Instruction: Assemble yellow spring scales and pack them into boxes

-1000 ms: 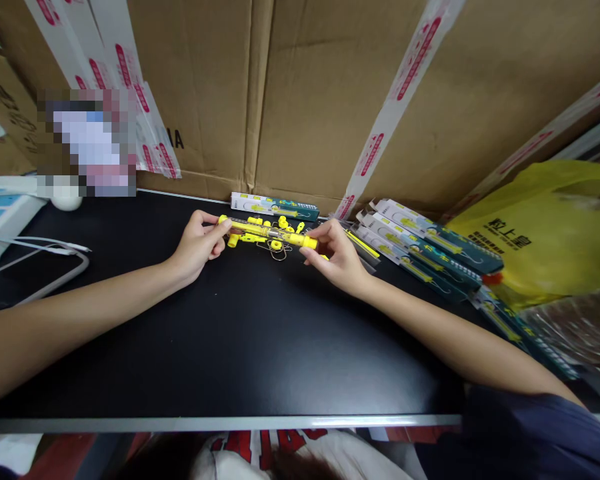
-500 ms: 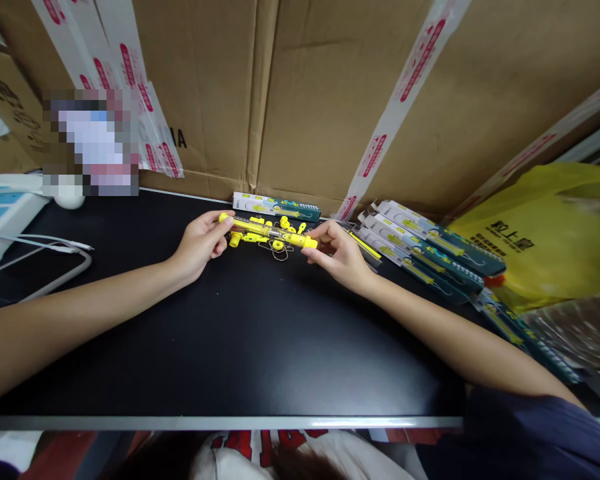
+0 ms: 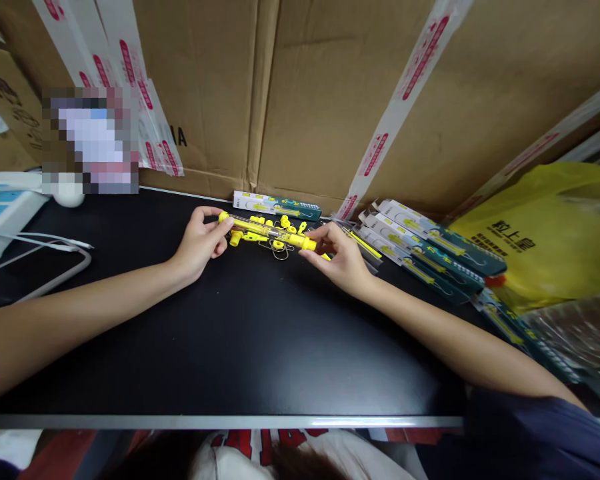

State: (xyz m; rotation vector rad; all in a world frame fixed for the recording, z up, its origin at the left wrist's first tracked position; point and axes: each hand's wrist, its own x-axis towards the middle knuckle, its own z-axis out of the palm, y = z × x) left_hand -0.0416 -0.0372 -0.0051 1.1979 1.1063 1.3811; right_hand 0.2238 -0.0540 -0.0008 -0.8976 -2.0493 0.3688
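Note:
A slim spring scale (image 3: pixel 270 231), a clear tube with yellow ends, is held level above the black table between both hands. My left hand (image 3: pixel 200 245) pinches its left end between thumb and fingers. At the opposite end, my right hand (image 3: pixel 337 257) grips the yellow cap with thumb and fingertips. Loose yellow plastic parts (image 3: pixel 286 222) and a bent metal wire hook (image 3: pixel 280 252) lie on the table just behind and below the tube, partly hidden by it. Long yellow strips (image 3: pixel 365 245) rest beyond my right hand.
Behind the parts lies a green and white box (image 3: pixel 277 205) against a large cardboard carton (image 3: pixel 320 100). Similar boxes (image 3: pixel 430 240) are stacked at the right, beside a yellow plastic bag (image 3: pixel 555 233). A power strip (image 3: pixel 10 207) and white cables (image 3: pixel 55 245) occupy the left of the black table (image 3: pixel 260 347).
Both hands keep their hold on the spring scale and have barely moved. The right hand has shifted very slightly, and a small yellow piece now shows beside its fingers.

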